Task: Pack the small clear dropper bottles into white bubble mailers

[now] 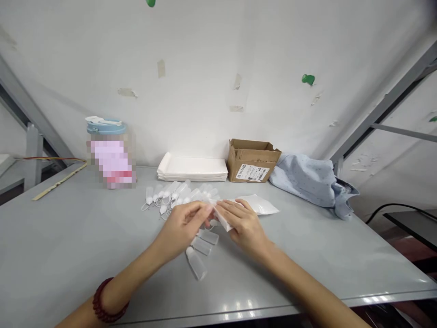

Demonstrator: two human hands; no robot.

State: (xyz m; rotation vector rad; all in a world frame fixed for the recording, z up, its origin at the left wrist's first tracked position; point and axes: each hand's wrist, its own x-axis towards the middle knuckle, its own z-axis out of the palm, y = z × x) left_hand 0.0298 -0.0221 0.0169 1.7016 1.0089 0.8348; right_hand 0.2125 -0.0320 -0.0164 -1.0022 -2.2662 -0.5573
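The left hand (186, 223) pinches a white packet (223, 220) between thumb and fingers; the right hand (244, 223) lies over it, fingers nearly straight, grip hidden. Handling appears unfinished: bottles (197, 265) lie loose, near and far; a second packet (263, 205) rests right.

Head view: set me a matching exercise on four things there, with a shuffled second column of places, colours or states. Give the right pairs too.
Things:
1. Cardboard box
2. Beaded bracelet
3. Thin white piece
4. Patterned cloth

Places, colours, states:
A. Between the left hand and the right hand
B. Pale blue, heaped at the right on the table
C. Top open, near the wall
D. Dark red, around the left forearm

Right pairs: 1-C, 2-D, 3-A, 4-B
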